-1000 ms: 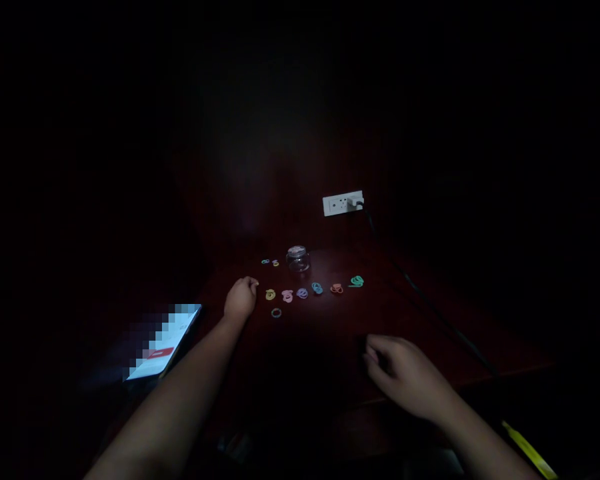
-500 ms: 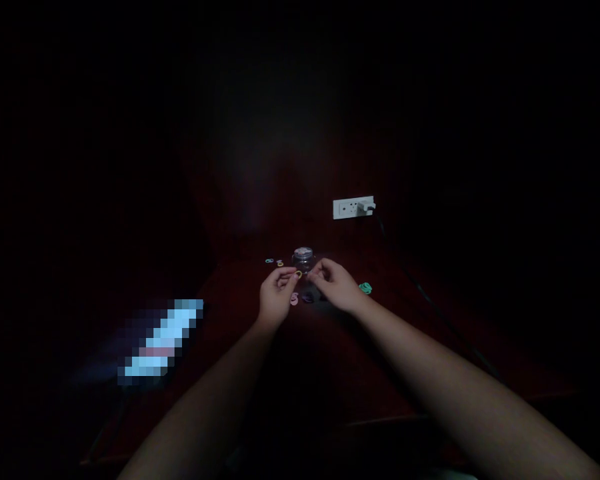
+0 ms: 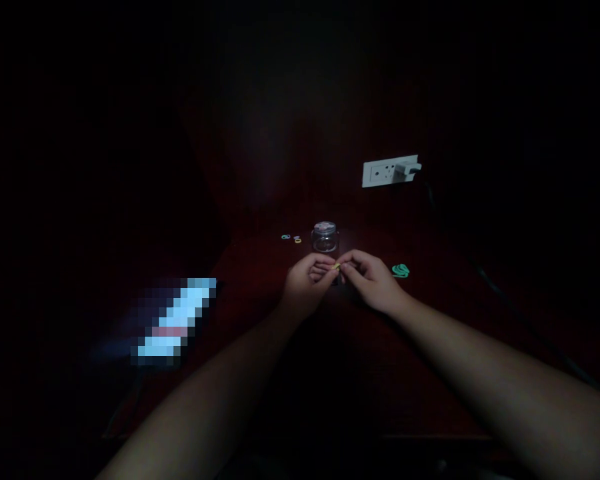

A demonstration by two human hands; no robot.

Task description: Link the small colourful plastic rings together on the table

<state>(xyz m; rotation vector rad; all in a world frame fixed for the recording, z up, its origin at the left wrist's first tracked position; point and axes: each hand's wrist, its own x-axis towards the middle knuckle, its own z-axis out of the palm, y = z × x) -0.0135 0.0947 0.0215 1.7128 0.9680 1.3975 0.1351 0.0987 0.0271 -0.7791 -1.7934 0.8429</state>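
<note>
In the dim light my left hand (image 3: 307, 283) pinches a small yellow hair tie (image 3: 337, 266) between thumb and fingertips. My right hand (image 3: 373, 280) meets it from the other side, its thumb and forefinger closed at the tie's edge. Whether a second tie is between the right fingertips is hidden. Just behind the hands stands a clear lidded jar (image 3: 325, 239). Green hair ties (image 3: 401, 271) lie in a pile to the right of my right hand. Beyond my left hand are a few small coloured ties (image 3: 297, 240). Something dark under the fingertips is mostly covered.
A lit, pixelated screen (image 3: 175, 323) lies at the left of the dark red table (image 3: 340, 380). On the back wall a white socket panel (image 3: 390, 171) carries a plug, and a dark cable (image 3: 510, 300) runs down the right side.
My hands have come together, so the yellow hair tie now sits between both sets of fingertips. The view has shifted, and the pink and purple ties below are now hidden behind my hands.
</note>
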